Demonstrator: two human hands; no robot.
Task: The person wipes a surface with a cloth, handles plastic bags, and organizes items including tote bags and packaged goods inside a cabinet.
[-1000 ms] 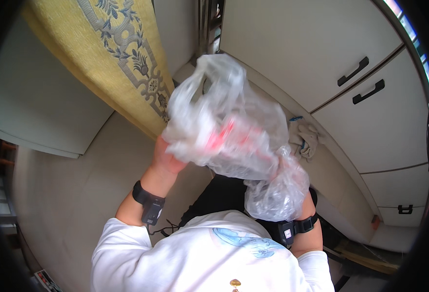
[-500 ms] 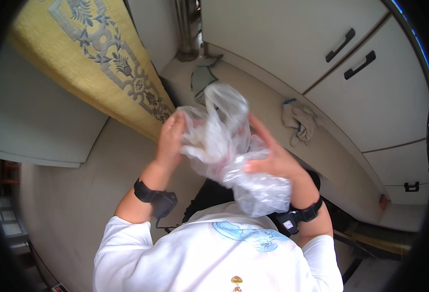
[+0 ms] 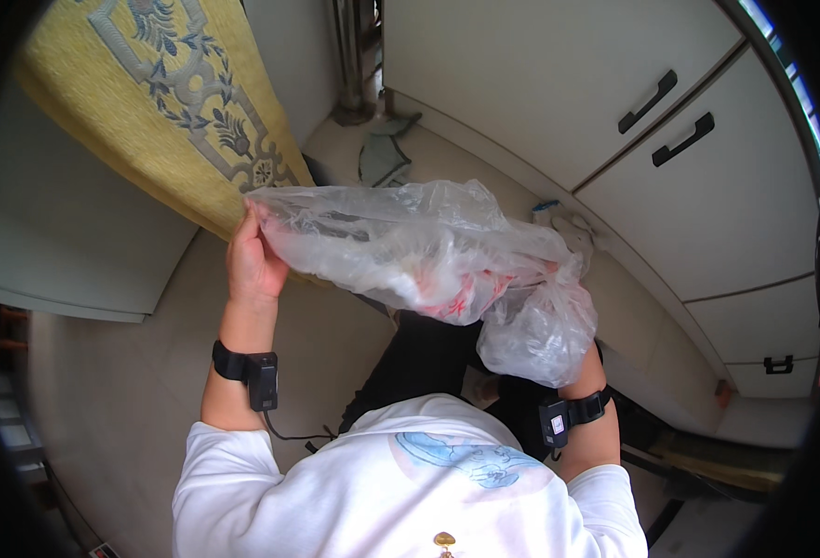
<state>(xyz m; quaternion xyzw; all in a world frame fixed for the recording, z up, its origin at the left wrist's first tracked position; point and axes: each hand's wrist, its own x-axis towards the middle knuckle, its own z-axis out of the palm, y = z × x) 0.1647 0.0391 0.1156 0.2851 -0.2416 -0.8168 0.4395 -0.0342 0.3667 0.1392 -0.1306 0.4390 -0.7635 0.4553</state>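
Clear red-printed bag (image 3: pixel 428 251) pulled wider, left fingers (image 3: pixel 250 223) pinching its edge, right fingers hidden, grip unclear

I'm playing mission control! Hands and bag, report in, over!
Left hand pinching edge of translucent plastic bag. Right hand hidden by bunched plastic, grip unclear. Bag spread sideways, red print showing. Yellow patterned cloth beyond left hand; nothing visibly blocking.

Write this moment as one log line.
left hand: pinching left end of plastic bag | right hand: obscured by bag | bag: spread sideways, red printing showing
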